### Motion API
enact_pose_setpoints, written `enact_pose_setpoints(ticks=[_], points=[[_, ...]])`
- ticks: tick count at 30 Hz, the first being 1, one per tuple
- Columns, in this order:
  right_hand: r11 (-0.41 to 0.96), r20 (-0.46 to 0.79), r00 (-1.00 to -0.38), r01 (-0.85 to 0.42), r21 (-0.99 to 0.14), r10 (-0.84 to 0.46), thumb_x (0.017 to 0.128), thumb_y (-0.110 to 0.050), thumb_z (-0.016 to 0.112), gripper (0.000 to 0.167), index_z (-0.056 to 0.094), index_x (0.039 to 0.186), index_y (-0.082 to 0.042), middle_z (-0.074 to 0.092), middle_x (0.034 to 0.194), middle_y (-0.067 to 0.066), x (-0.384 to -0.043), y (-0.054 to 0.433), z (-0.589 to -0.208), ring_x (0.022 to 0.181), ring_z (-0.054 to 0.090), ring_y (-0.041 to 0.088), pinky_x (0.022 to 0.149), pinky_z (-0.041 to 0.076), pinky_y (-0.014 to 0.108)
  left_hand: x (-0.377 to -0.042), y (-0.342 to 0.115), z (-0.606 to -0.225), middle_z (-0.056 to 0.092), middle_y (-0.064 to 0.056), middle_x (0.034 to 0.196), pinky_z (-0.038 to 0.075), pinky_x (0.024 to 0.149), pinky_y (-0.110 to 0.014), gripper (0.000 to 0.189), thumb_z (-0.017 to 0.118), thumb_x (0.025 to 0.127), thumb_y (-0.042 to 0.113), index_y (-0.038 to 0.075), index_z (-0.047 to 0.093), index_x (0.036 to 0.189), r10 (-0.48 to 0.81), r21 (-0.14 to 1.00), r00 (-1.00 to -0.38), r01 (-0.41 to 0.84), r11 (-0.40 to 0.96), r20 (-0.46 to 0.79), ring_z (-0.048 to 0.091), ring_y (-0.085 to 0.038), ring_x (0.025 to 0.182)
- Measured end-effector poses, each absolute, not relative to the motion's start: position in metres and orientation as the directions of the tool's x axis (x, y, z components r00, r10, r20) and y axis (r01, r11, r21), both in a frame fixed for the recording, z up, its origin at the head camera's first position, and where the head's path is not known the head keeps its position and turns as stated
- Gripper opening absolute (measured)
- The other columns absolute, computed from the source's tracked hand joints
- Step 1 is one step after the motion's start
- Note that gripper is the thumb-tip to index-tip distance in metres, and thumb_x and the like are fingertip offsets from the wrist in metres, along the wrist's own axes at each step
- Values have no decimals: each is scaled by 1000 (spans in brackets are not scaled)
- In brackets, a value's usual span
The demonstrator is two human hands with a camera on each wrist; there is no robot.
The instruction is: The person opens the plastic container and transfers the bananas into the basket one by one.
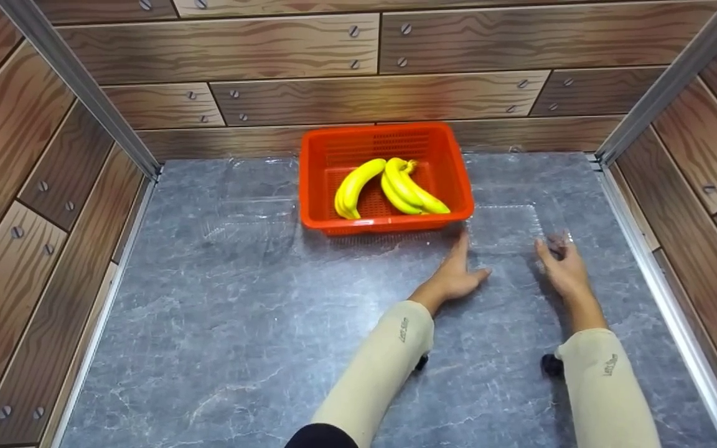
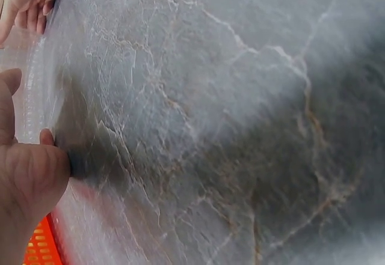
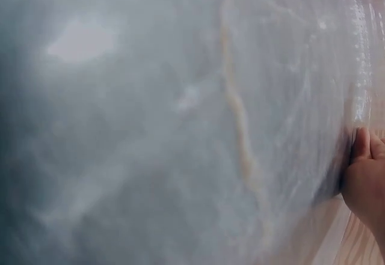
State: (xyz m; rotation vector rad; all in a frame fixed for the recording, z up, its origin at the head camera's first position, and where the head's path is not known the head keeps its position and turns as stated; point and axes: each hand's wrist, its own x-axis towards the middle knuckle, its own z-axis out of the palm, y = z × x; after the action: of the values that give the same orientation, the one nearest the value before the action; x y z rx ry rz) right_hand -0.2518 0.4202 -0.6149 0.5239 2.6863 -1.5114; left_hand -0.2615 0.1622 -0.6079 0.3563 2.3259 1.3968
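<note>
A clear plastic container [image 1: 505, 227] lies on the marbled table, to the right of a red basket. At its near left corner my left hand [image 1: 455, 277] reaches forward, fingers straight, thumb spread away from them. My right hand [image 1: 564, 267] is at the container's right side with fingers and thumb apart; its fingertips overlap the clear plastic. In the right wrist view, the thumb [image 3: 361, 143] sits right at the ridged plastic edge [image 3: 361, 54]. The red basket [image 1: 389, 223] holds two bunches of yellow bananas [image 1: 358, 186], and my left fingertips are near its front right corner.
More clear plastic containers [image 1: 253, 211] lie left of the basket, hard to make out against the grey tabletop [image 1: 240, 323]. Wood-patterned panels [image 1: 296, 53] wall the back and both sides, with metal rails [image 1: 663, 292] along the edges.
</note>
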Motion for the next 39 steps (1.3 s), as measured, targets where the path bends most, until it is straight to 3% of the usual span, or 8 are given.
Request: enact_pose_setpoints(ticks=[4, 9, 12, 16, 22, 31, 39], points=[[408, -193, -924, 324, -854, 330, 108, -52, 51, 84, 17, 171, -8, 44, 168, 21, -250, 422, -614, 154, 43, 27, 126, 36, 33, -261, 163, -609, 7, 0, 183, 15, 139, -34, 97, 67, 103, 38, 20, 3, 174, 417, 881, -887, 22, 472, -201, 13, -17, 170], [415, -166, -922, 311, -855, 350, 108, -51, 52, 78, 31, 167, -6, 52, 161, 22, -250, 421, -614, 127, 49, 1, 113, 37, 19, -263, 163, -610, 7, -1, 183, 16, 139, -34, 97, 67, 103, 37, 20, 3, 174, 416, 879, -888, 30, 477, -196, 13, -18, 170], [427, -165, -927, 306, -851, 337, 108, -51, 51, 80, 25, 169, -5, 49, 163, 23, -251, 421, -614, 135, 51, 10, 122, 36, 25, -264, 163, -611, 9, -3, 183, 16, 139, -33, 96, 67, 104, 35, 18, 4, 174, 415, 880, -889, 32, 474, -192, 14, -18, 170], [421, -192, -927, 322, -848, 322, 108, -53, 48, 84, 16, 172, -8, 44, 168, 22, -250, 423, -614, 151, 43, 27, 130, 33, 34, -265, 165, -613, 12, -6, 182, 16, 138, -30, 95, 67, 103, 33, 14, 6, 174, 416, 882, -891, 43, 470, -179, 15, -19, 169], [395, -197, -931, 313, -864, 308, 110, -51, 46, 84, 13, 172, -6, 40, 170, 23, -250, 423, -615, 157, 38, 34, 132, 32, 37, -264, 163, -613, 13, -8, 182, 16, 138, -31, 95, 67, 103, 32, 12, 6, 173, 416, 883, -893, 47, 466, -172, 15, -19, 169], [369, -173, -939, 279, -887, 296, 110, -50, 43, 84, 9, 171, -4, 33, 174, 22, -247, 424, -613, 161, 32, 37, 136, 25, 46, -262, 164, -612, 10, -9, 182, 15, 138, -31, 94, 65, 105, 33, 12, 5, 173, 416, 883, -893, 46, 466, -173, 14, -20, 170], [291, -222, -940, 294, -910, 258, 111, -48, 42, 90, -13, 171, -8, 17, 180, 19, -245, 423, -613, 166, 22, 34, 138, 21, 43, -257, 154, -616, 12, -8, 182, 15, 139, -33, 89, 62, 107, 34, 11, 7, 173, 421, 886, -891, 52, 460, -167, 15, -20, 169]])
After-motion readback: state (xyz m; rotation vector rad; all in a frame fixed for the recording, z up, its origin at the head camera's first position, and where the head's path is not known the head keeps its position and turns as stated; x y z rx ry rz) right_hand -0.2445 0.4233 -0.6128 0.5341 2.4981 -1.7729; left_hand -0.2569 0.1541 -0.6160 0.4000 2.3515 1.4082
